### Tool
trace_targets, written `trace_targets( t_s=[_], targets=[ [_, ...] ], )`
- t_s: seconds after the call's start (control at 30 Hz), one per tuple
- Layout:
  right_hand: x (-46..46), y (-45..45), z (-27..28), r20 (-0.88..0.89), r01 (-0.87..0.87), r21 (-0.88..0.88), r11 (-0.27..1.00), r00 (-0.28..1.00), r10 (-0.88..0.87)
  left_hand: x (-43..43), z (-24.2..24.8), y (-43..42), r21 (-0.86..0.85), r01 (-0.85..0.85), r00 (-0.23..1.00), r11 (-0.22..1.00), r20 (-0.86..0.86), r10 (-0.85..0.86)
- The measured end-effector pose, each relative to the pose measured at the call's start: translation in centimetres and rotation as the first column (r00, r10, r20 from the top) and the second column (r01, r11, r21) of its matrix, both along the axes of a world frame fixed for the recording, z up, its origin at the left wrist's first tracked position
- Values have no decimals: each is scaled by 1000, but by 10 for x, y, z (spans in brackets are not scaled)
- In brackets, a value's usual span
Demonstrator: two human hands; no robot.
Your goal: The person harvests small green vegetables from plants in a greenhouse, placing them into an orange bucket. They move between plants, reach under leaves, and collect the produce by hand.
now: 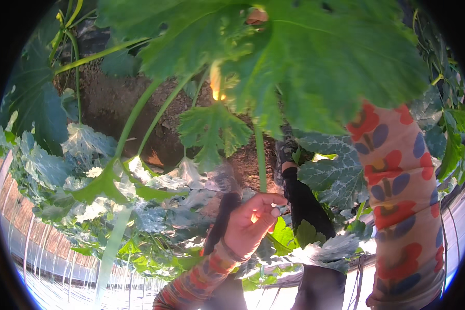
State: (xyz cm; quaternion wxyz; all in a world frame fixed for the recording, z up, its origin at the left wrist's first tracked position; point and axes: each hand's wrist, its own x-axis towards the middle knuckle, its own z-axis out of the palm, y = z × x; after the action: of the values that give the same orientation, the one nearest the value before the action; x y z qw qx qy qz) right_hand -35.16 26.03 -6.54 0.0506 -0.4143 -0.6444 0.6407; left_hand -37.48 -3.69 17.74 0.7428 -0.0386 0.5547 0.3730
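My left hand (252,224), in a floral sleeve, is loosely curled at the lower middle. Its thumb and index fingertips stand slightly apart, and no object shows between them. An upright green leaf stalk (260,159) rises just beyond it. My right forearm, in a floral sleeve (397,201), reaches up along the right side. A broad green squash-type leaf (325,58) hides my right hand. Below that leaf hang a smaller lobed leaf (215,130) and a yellow-orange flower-like part (216,81). A reddish-brown patch (257,16), unclear in kind, shows through a gap in the big leaf.
Long leaf stalks (137,116) cross the left side above brown soil (112,97). Pale-veined leaves (333,170) crowd around my dark-clad legs (306,201). Thin vertical strings (69,271) and a pale translucent strip (114,252) stand at the lower left.
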Motion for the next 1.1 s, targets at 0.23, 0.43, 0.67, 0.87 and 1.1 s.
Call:
trace_targets(
  t_s=[0.23, 0.43, 0.67, 0.87, 1.1],
  targets=[
    [19, 6, 35, 159, -35, 115, 993, 987, 17, -88, -30, -60, -58, -170, 983, 984, -80, 165],
    [6, 4, 43, 214, -36, 180, 983, 977, -3, -110, -107, -82, -116, -241, 967, 963, -116, 228],
    [19, 10, 55, 231, 6, 232, 973, 971, -61, -111, -158, -49, -36, -523, 852, 852, 13, 523],
    [4, 13, 55, 153, 95, 279, 956, 978, -142, -105, -226, -32, 110, -466, 883, 878, 5, 469],
    [13, 2, 74, -64, 414, 266, 871, 909, -412, -114, -324, 11, 166, -108, 994, 980, 9, 108]
  ],
)
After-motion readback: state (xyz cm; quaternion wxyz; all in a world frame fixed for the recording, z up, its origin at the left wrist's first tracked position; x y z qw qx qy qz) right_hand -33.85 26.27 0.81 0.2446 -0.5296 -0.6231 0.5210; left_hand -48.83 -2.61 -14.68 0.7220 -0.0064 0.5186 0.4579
